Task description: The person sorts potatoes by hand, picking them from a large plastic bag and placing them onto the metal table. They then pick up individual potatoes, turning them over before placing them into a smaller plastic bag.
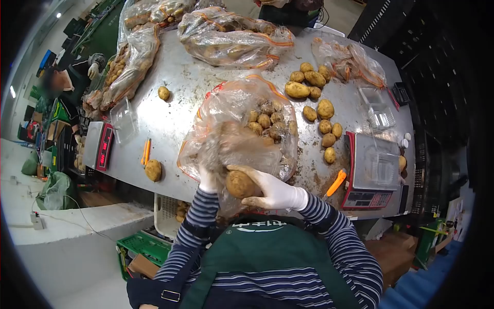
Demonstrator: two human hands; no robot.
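A large brown potato [241, 184] is in my right hand [270, 190], which wears a white glove and has its fingers wrapped round it near the table's front edge. My left hand [208, 177], also gloved, is beside it at the front of the open plastic bag [221, 108]; its fingers are smeared by motion and partly hidden. Several potatoes [264, 121] lie inside this bag, which has an orange edge. Loose potatoes [325, 109] lie on the metal table to the right of the bag.
Scales stand at the right [368, 170] and left [99, 146]. An orange knife [336, 182] lies by the right scale. Full bags [231, 38] lie at the back. Clear trays [378, 110] are at the right. A co-worker [62, 81] is at the far left.
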